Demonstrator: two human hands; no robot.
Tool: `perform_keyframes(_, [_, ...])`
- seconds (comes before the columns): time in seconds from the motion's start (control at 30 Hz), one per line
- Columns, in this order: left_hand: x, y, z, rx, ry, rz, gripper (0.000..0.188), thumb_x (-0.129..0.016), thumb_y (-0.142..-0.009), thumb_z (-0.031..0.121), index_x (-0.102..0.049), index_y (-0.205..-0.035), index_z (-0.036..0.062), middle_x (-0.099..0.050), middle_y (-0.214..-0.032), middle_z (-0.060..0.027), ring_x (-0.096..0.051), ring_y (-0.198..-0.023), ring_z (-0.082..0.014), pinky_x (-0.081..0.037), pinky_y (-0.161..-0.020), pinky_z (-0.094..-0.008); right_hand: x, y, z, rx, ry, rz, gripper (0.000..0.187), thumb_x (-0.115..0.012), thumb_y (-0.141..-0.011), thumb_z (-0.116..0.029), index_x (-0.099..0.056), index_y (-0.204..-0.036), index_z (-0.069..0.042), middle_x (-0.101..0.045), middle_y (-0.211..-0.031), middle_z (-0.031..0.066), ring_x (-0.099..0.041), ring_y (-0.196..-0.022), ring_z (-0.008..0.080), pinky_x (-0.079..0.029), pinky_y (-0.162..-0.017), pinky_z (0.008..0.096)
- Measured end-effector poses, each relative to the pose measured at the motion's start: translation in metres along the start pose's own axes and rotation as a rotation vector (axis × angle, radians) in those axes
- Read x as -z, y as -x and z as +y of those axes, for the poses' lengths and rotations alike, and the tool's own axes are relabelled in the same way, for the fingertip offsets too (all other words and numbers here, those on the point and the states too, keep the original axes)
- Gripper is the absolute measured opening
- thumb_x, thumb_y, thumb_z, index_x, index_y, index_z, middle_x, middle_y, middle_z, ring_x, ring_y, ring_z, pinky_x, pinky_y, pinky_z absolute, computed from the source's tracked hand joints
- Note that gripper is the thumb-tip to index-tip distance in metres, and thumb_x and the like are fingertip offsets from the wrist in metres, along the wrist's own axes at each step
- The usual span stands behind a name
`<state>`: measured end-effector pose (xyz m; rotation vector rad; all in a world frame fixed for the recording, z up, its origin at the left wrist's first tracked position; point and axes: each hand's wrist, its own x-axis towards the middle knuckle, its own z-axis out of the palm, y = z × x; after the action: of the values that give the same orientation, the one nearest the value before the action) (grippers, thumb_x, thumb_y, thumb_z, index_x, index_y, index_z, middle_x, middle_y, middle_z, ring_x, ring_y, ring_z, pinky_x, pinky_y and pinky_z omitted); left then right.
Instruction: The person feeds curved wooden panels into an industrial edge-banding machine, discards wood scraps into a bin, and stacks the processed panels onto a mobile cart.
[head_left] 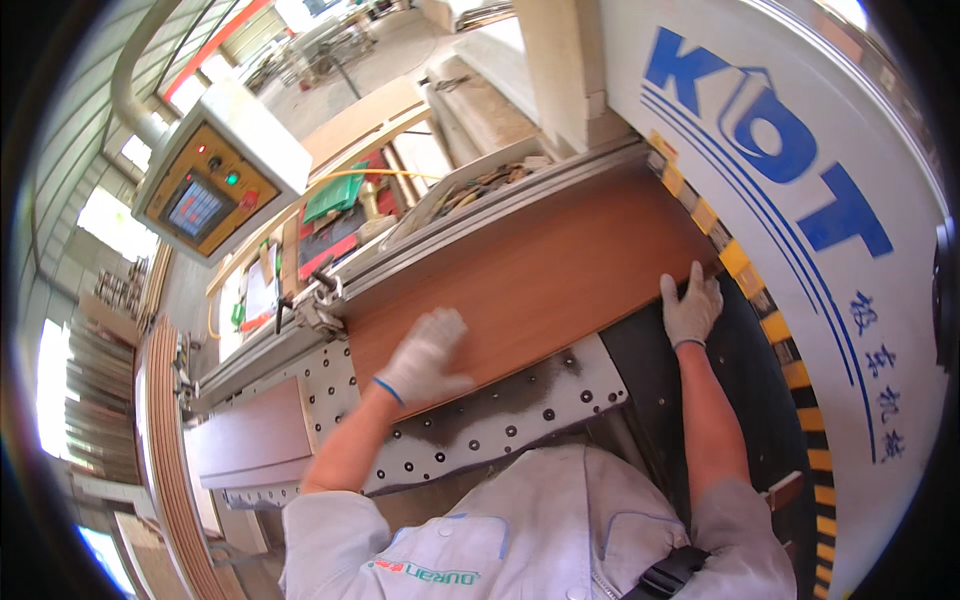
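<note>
A long reddish-brown wooden board (540, 280) lies flat on the machine table, its far long edge along a metal fence (480, 205). My left hand (428, 357), in a white glove, rests flat over the board's near left part with fingers stretched and thumb apart; it is slightly blurred. At the board's near right edge is my right hand (692, 308), also gloved, with its fingers spread and the fingertips at the edge. The board's right end reaches the striped border of the machine housing. Beneath its near side shows the perforated metal table (500, 425).
A second, paler board (255, 435) lies at the left on the table. A control panel (208, 190) hangs at upper left on a curved arm. The white machine housing (800, 170) rises at right. Stacked strips (165, 440) stand far left. Offcuts fill a trough (490, 180) beyond the fence.
</note>
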<state>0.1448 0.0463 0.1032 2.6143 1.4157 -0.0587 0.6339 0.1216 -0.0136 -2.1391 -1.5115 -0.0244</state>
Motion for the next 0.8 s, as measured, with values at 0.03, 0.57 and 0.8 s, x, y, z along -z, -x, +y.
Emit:
perform_keyframes(0.03, [-0.026, 0.018, 0.018, 0.05, -0.011, 0.026, 0.103, -0.08, -0.084, 0.059, -0.043, -0.158, -0.0013, -0.036, -0.168, -0.0241, -0.027, -0.159, -0.0419, -0.019, -0.133, -0.0511, 0.003, 0.002, -0.002, -0.011, 0.024, 0.017, 0.08, -0.06, -0.099, -0.064, -0.051, -0.155, -0.007, -0.051, -0.151, 0.0374, -0.043, -0.146, 0.0516, -0.03, -0.122, 0.0583])
perform_keyframes(0.57, [-0.091, 0.117, -0.002, 0.586, -0.134, 0.187, 0.122, -0.082, -0.073, 0.071, -0.039, -0.159, -0.0027, -0.035, -0.168, -0.0248, -0.027, -0.159, -0.0413, -0.017, -0.132, -0.0567, -0.007, -0.005, 0.015, 0.029, 0.176, 0.022, 0.083, -0.049, -0.104, -0.066, -0.048, -0.156, -0.002, -0.055, -0.15, 0.0329, -0.05, -0.14, 0.0496, -0.035, -0.119, 0.0569])
perform_keyframes(0.8, [-0.091, 0.12, 0.001, 0.636, -0.116, 0.208, 0.121, -0.081, -0.074, 0.073, -0.039, -0.16, -0.0014, -0.036, -0.167, -0.0246, -0.027, -0.159, -0.0414, -0.017, -0.131, -0.0568, -0.007, -0.007, 0.009, 0.053, 0.132, -0.004, 0.081, -0.048, -0.104, -0.067, -0.051, -0.154, -0.002, -0.058, -0.146, 0.0322, -0.054, -0.135, 0.0488, -0.04, -0.115, 0.0545])
